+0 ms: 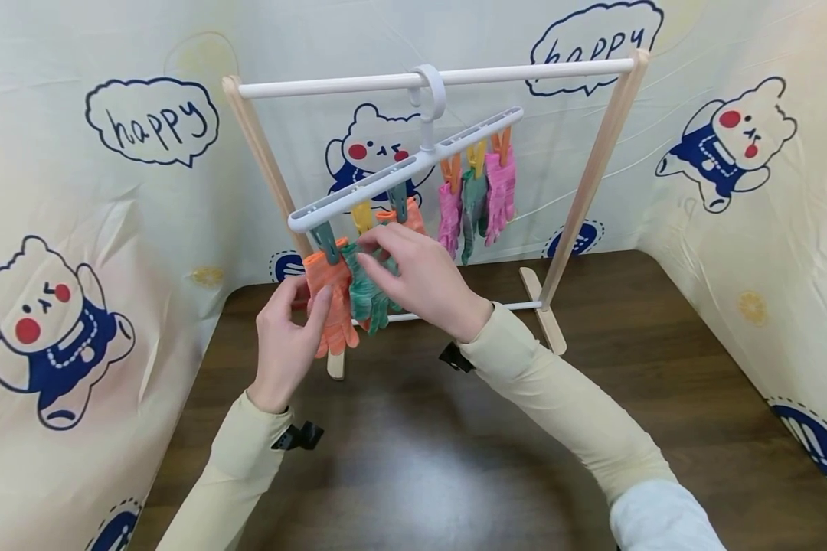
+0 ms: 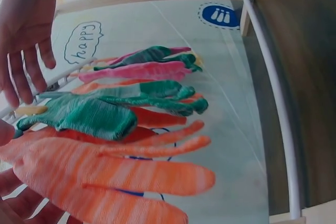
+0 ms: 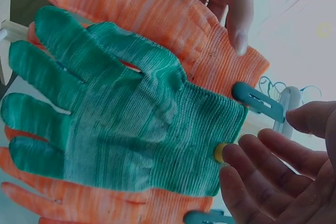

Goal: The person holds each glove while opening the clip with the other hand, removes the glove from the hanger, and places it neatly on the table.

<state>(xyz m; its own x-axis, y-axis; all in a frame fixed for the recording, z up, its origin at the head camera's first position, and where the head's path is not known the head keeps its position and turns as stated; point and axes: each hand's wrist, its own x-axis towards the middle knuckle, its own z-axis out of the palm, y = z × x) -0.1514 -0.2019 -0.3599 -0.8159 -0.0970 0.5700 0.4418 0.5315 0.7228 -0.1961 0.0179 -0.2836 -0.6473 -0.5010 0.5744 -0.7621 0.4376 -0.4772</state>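
An orange-striped glove [image 1: 329, 295] hangs from a teal clothespin [image 3: 257, 100] at the near end of a white clip hanger [image 1: 365, 188]. My left hand [image 1: 288, 333] holds this glove loosely by its edge, thumb over the cuff and fingers behind. Beside it hangs a green glove [image 3: 131, 103], its cuff under a yellow clothespin [image 3: 220, 152] that is mostly hidden. My right hand [image 1: 420, 272] hovers by the green cuff, fingers relaxed and bent, with nothing between them. Another orange glove [image 3: 105, 208] hangs behind the green one.
Pink gloves [image 1: 501, 191] and a dark green glove [image 1: 474, 207] hang at the hanger's far end. The hanger hooks over the white bar [image 1: 537, 73] of a wooden rack [image 1: 596, 180]. Beneath stands a brown table [image 1: 420, 459]; a printed cloth [image 1: 151, 207] encloses the back and sides.
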